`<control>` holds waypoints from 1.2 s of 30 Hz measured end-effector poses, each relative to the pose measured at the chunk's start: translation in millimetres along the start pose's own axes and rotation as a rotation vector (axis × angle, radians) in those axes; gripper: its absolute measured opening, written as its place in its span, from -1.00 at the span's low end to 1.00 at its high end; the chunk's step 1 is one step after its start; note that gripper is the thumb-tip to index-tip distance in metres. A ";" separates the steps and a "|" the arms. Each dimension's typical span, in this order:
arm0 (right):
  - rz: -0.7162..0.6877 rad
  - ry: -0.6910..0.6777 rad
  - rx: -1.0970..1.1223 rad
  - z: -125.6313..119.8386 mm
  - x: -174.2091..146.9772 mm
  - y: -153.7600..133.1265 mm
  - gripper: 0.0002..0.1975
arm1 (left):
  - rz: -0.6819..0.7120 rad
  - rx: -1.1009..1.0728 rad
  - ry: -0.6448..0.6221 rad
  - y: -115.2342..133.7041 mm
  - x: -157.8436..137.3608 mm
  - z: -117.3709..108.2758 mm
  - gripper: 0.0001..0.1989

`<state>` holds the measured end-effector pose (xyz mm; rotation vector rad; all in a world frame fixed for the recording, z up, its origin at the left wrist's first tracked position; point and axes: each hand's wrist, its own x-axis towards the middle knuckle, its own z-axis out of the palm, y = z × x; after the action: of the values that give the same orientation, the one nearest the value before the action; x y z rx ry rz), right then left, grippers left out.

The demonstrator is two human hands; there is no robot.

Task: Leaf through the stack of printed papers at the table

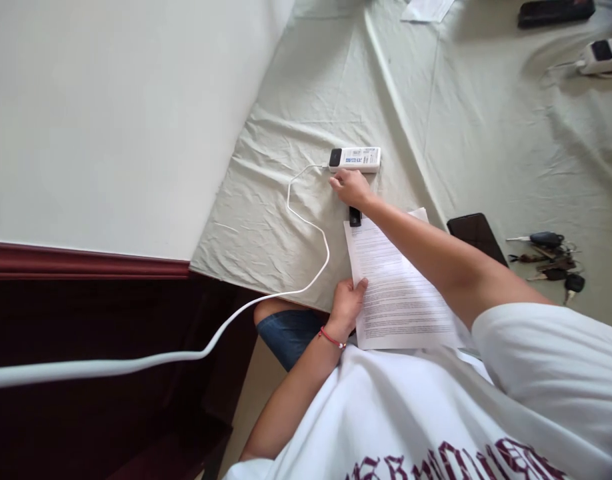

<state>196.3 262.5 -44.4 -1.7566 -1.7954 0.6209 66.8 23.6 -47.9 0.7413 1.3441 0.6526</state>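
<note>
A dark phone (477, 235) lies face up beside a bunch of keys (551, 257) near the right edge of the cloth-covered table (461, 113), while a second white device (603, 56), a black flat object (556, 11) and a white sheet (429, 8) sit along its far edge.

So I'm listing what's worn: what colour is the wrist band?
Red, on the left wrist band, clearest in the head view.
</note>
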 end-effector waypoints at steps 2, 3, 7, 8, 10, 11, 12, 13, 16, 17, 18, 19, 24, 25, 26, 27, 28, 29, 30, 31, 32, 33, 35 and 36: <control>0.008 -0.007 0.079 -6.1 -3.7 4.4 -0.62 | -0.011 -0.025 0.009 -0.6 -0.8 -2.1 -0.59; 0.001 -0.010 0.107 -9.2 -8.8 6.3 -0.61 | -0.021 -0.043 0.013 -1.1 -1.2 -4.5 -0.57; -0.075 -0.021 0.172 -17.4 -42.6 14.2 -0.56 | -0.034 -0.061 0.044 -1.7 -1.9 -25.3 -0.49; -0.110 -0.022 0.180 -18.2 -50.9 17.0 -0.54 | -0.022 -0.025 0.069 -0.9 -2.0 -32.8 -0.48; -0.173 -0.020 0.181 -18.8 -63.2 24.0 -0.52 | 0.013 0.073 0.119 2.1 -2.3 -47.9 -0.50; -0.192 -0.018 0.181 -18.6 -66.9 27.7 -0.52 | 0.026 0.117 0.129 3.9 -2.5 -54.6 -0.51; -0.199 -0.016 0.183 -18.2 -69.3 31.5 -0.52 | 0.037 0.149 0.132 5.6 -2.7 -60.1 -0.53; -0.197 -0.014 0.191 -17.7 -70.5 34.9 -0.52 | 0.044 0.173 0.129 6.9 -2.8 -64.3 -0.55; -0.172 0.002 0.240 -16.7 -71.2 42.1 -0.54 | 0.059 0.218 0.137 6.4 -2.8 -69.3 -0.59; -0.165 0.007 0.250 -16.7 -71.2 43.6 -0.54 | 0.071 0.239 0.153 4.7 -2.8 -69.2 -0.61; -0.164 0.009 0.252 -17.0 -71.2 45.0 -0.54 | 0.090 0.262 0.172 2.6 -2.8 -68.7 -0.63; -0.168 0.004 0.249 -17.7 -71.1 46.6 -0.53 | 0.113 0.285 0.192 0.5 -2.8 -68.0 -0.65; -0.288 -0.149 0.283 -26.1 -69.4 59.3 -0.26 | 0.189 0.343 0.216 -3.1 -3.3 -64.1 -0.72; -0.321 -0.190 0.285 -28.0 -69.3 61.5 -0.20 | 0.193 0.353 0.212 -1.8 -3.3 -63.4 -0.72; -0.349 -0.222 0.277 -29.6 -69.5 62.9 -0.15 | 0.197 0.366 0.209 -0.2 -3.2 -62.7 -0.72; -0.370 -0.239 0.262 -30.6 -70.1 63.2 -0.13 | 0.200 0.383 0.207 1.4 -3.0 -62.3 -0.72; -0.380 -0.240 0.244 -31.1 -71.0 62.5 -0.12 | 0.201 0.399 0.204 2.8 -2.6 -62.2 -0.71; -0.382 -0.229 0.225 -31.1 -72.1 61.0 -0.12 | 0.197 0.410 0.201 3.8 -2.1 -62.4 -0.70; -0.375 -0.209 0.208 -30.7 -73.2 59.0 -0.13 | 0.190 0.418 0.197 4.4 -1.3 -62.9 -0.70; -0.361 -0.182 0.192 -30.1 -74.1 57.1 -0.15 | 0.180 0.421 0.191 4.5 -0.4 -63.6 -0.69; -0.342 -0.150 0.179 -29.3 -74.6 55.5 -0.18 | 0.171 0.421 0.185 4.2 0.5 -64.3 -0.68; -0.320 -0.113 0.167 -28.5 -74.6 54.7 -0.22 | 0.166 0.418 0.179 3.8 1.3 -65.1 -0.67; -0.267 -0.019 0.149 -26.7 -73.1 55.9 -0.30 | 0.164 0.423 0.174 3.0 2.4 -66.1 -0.67; -0.235 0.034 0.145 -25.6 -71.8 57.8 -0.34 | 0.166 0.433 0.177 2.8 2.6 -66.4 -0.66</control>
<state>256.2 191.9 -68.4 -1.4272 -1.8494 0.6028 1.3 33.7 -52.0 1.1741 1.6224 0.5718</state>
